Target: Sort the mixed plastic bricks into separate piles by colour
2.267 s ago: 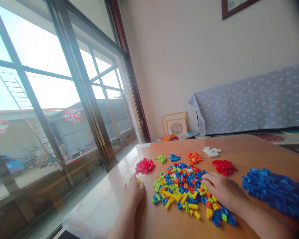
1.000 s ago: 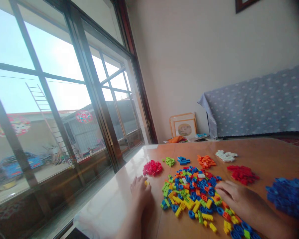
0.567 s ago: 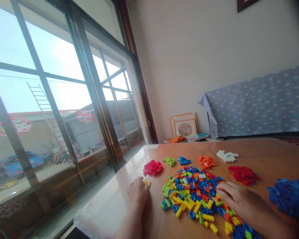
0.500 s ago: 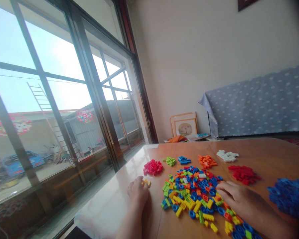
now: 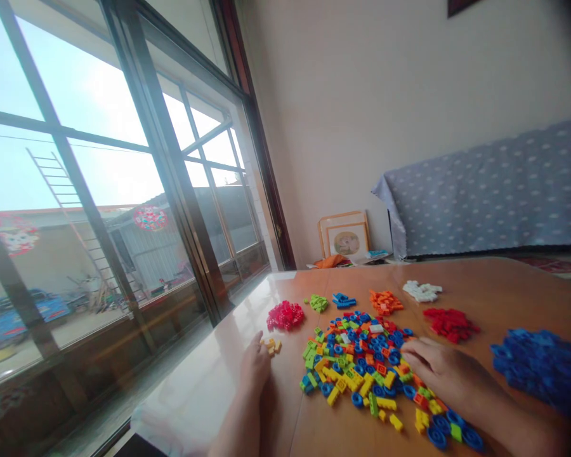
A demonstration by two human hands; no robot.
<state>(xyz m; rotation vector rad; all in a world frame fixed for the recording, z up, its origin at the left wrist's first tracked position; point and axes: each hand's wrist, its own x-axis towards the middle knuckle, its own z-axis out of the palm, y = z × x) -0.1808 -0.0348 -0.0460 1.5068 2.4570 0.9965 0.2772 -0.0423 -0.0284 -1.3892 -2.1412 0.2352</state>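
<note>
My left hand [image 5: 255,363] rests on the table just left of a few small yellow bricks [image 5: 272,346], its fingers loosely apart and nothing seen in them. At the right edge of a mixed pile of toy bricks and blue rings [image 5: 356,362], my right hand [image 5: 431,360] lies with fingers bent together. Its fingertips are partly hidden, so whatever they hold does not show. Yellow, green, orange, red and white pieces are jumbled in that pile. More blue rings [image 5: 441,424] lie under and in front of my right wrist.
Sorted heaps ring the pile: pink [image 5: 285,315], lime green [image 5: 318,303], light blue [image 5: 344,301], orange [image 5: 385,303], white [image 5: 422,291], red [image 5: 450,324] and dark blue [image 5: 540,365]. A window [image 5: 181,190] stands left of the wooden table [image 5: 323,431]. Framed pictures [image 5: 346,240] lean by the wall.
My left hand has drawn back slightly from the yellow bricks, uncovering more of them. My right hand stays at the pile's edge. The whole view has shifted a little.
</note>
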